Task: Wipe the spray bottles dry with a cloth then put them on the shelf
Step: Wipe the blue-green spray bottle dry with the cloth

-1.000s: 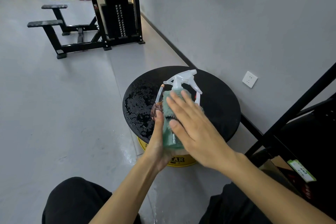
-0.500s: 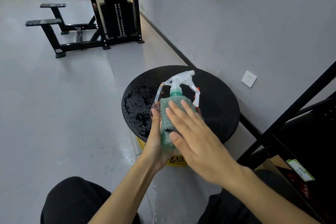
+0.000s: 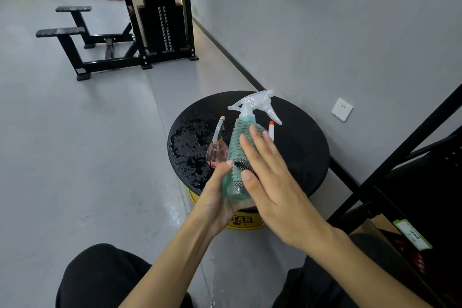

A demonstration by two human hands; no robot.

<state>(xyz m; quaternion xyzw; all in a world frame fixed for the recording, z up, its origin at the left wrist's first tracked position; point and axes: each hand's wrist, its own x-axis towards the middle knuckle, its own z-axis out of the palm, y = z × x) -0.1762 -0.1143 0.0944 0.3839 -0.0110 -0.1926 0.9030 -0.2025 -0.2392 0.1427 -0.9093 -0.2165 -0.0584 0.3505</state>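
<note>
Left hand (image 3: 217,197): we grip the green spray bottle (image 3: 236,189).
Right hand (image 3: 275,182): we press the cloth (image 3: 241,142) against it.
Tabletop (image 3: 300,147): wet; pink bottle (image 3: 217,152).

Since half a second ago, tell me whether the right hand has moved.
Yes: the right hand slid up the cloth on the spray bottle, toward the black table's far rim.

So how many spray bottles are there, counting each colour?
green spray bottle: 1
pink spray bottle: 1
red-tipped spray bottle, body hidden, colour unclear: 1
Total: 3
</note>
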